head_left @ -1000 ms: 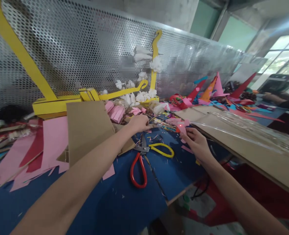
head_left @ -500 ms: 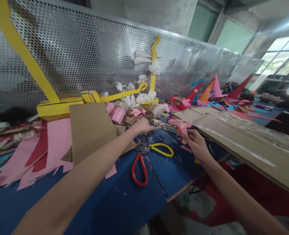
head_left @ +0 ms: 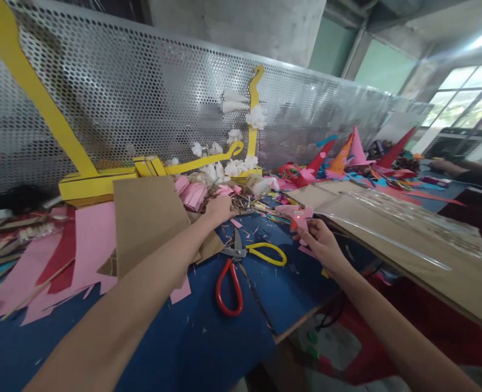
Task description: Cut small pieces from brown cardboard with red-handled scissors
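My right hand (head_left: 322,242) is closed around the handle of a pink hot glue gun (head_left: 301,213), its red light on and its nozzle pointing left. My left hand (head_left: 219,209) reaches over the scrap pile at the pile's near edge, back of the hand up. Its fingertips point down among the scraps and are mostly hidden, so what they touch does not show. Just below, scissors (head_left: 235,252) with one red and one yellow handle lie spread on the blue table (head_left: 171,337). A brown cardboard sheet (head_left: 148,218) is left of my left hand.
Behind the pile stand yellow cardboard pieces (head_left: 97,182) and a yellow upright with white tufts (head_left: 257,117), against a perforated metal screen (head_left: 142,92). A large cardboard panel (head_left: 412,239) with clear plastic lies at right. Paper cones (head_left: 357,147) and another person's arm (head_left: 453,167) are farther right.
My left hand has drawn back to the left over the scraps, and a small pink paper piece now shows beside it. My right hand still holds the glue gun. The view has shifted slightly.
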Demonstrator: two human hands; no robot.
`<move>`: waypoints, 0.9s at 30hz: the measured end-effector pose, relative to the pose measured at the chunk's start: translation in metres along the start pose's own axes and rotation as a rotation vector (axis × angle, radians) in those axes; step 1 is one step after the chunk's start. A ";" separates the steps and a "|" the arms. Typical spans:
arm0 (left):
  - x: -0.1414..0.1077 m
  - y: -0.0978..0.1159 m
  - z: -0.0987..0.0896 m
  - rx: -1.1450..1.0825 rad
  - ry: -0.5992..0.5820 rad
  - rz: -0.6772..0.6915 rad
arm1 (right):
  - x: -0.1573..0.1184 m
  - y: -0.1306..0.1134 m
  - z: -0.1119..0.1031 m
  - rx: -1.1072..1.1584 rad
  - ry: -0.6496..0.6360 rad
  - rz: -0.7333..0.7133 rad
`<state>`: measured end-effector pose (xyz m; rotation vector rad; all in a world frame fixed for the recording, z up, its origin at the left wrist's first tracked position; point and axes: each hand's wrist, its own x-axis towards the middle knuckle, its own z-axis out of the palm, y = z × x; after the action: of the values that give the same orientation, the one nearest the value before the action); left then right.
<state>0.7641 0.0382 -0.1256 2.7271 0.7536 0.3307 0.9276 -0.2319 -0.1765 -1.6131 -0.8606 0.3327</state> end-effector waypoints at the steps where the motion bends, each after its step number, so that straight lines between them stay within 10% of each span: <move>1: 0.000 -0.002 -0.002 0.010 0.007 -0.001 | 0.002 0.000 0.001 -0.017 -0.014 0.003; 17: -0.014 -0.019 -0.053 -0.084 0.096 -0.152 | 0.049 -0.012 0.027 -0.531 -0.248 -0.124; 27: -0.021 -0.014 -0.035 -0.198 0.166 -0.113 | 0.052 -0.013 0.033 -0.819 -0.198 -0.187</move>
<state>0.7300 0.0466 -0.1005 2.4827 0.8648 0.5787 0.9374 -0.1727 -0.1594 -2.2432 -1.4038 -0.0126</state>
